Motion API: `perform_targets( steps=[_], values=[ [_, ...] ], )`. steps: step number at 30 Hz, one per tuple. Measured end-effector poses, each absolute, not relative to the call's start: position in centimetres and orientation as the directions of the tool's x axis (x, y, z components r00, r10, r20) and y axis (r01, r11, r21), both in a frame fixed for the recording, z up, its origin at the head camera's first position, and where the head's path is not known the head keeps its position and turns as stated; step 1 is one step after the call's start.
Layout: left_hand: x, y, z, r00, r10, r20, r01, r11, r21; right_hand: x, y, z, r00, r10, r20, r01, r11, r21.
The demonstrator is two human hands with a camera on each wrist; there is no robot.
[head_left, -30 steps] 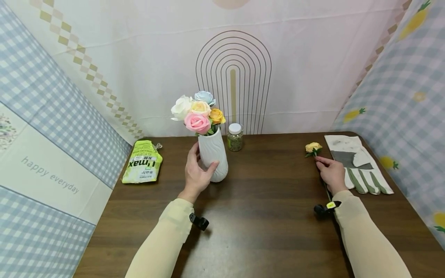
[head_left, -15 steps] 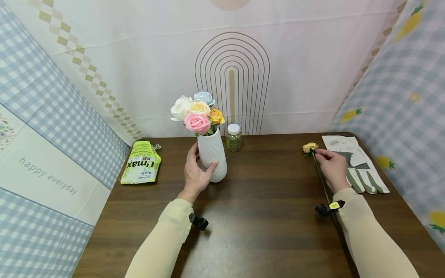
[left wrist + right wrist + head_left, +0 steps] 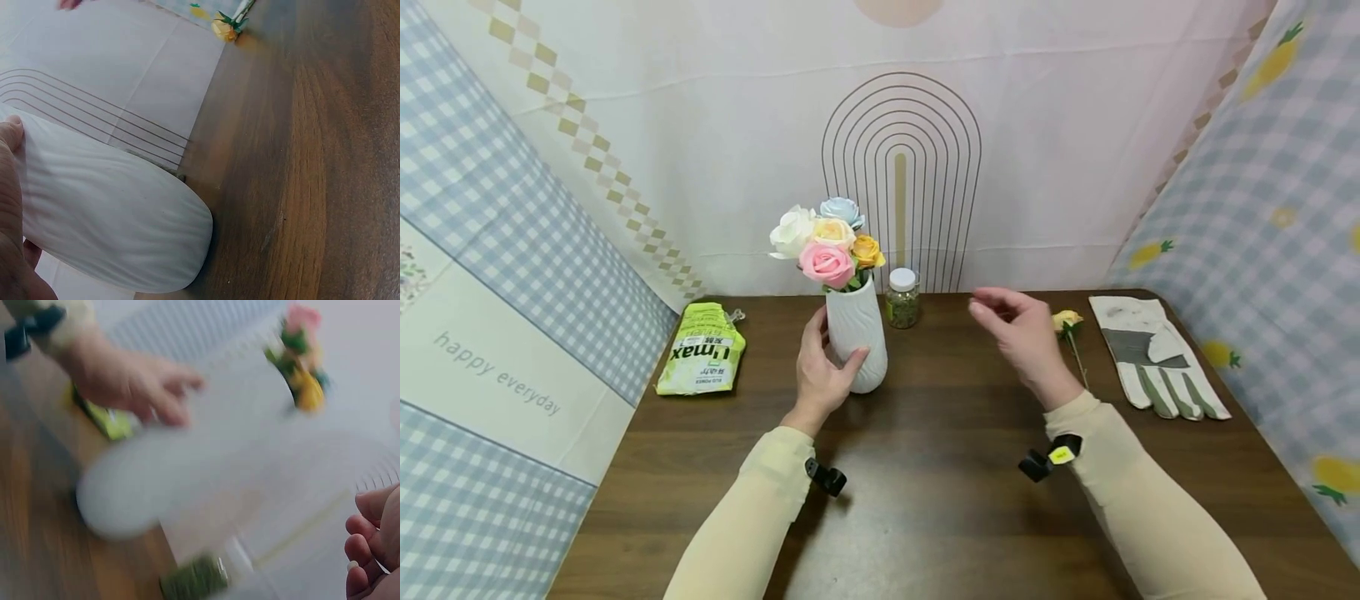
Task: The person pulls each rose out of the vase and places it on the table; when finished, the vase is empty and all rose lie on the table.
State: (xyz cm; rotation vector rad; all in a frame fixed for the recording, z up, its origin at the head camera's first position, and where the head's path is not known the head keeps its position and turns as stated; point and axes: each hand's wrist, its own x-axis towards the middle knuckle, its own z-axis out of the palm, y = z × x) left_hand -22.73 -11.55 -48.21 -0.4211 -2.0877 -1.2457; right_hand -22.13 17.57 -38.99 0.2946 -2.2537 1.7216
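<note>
A white ribbed vase (image 3: 857,337) stands slightly tilted on the table, gripped around its left side by my left hand (image 3: 826,373). From its mouth rise artificial roses: a pink rose (image 3: 827,265), a white rose (image 3: 792,232), a light blue rose (image 3: 841,212), a cream rose (image 3: 832,233) and an orange-yellow rose (image 3: 867,251). My right hand (image 3: 1022,337) hovers to the right of the vase, fingers loosely bent and nothing between them. Behind it, a single yellow rose (image 3: 1066,320) lies on the table, part of its stem hidden by the right arm.
Close behind the vase is a white-lidded jar (image 3: 902,300) of green dried bits. A lime-green packet (image 3: 703,350) lies at the back left. White and grey work gloves (image 3: 1153,354) lie at the back right. Printed cloths (image 3: 737,150) hang behind and at both sides.
My right hand has let go of the single yellow rose's stem and moved left toward the vase. The rose stays on the table. My left hand keeps its hold on the vase.
</note>
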Motion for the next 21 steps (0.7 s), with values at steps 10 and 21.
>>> perform_targets(
  steps=[10,21],
  values=[
    [-22.8,-11.7,-48.3,-0.737,-0.062,0.673,0.563,0.494,0.663,-19.7,8.7,-33.8,-0.87,-0.178,0.46,-0.485,0.139,-0.863],
    [-22.7,-11.6,-48.2,-0.717,-0.048,0.696,0.592,0.485,0.643,-20.4,4.5,-33.1,-0.838,-0.185,0.513,-0.542,0.174,-0.822]
  ],
)
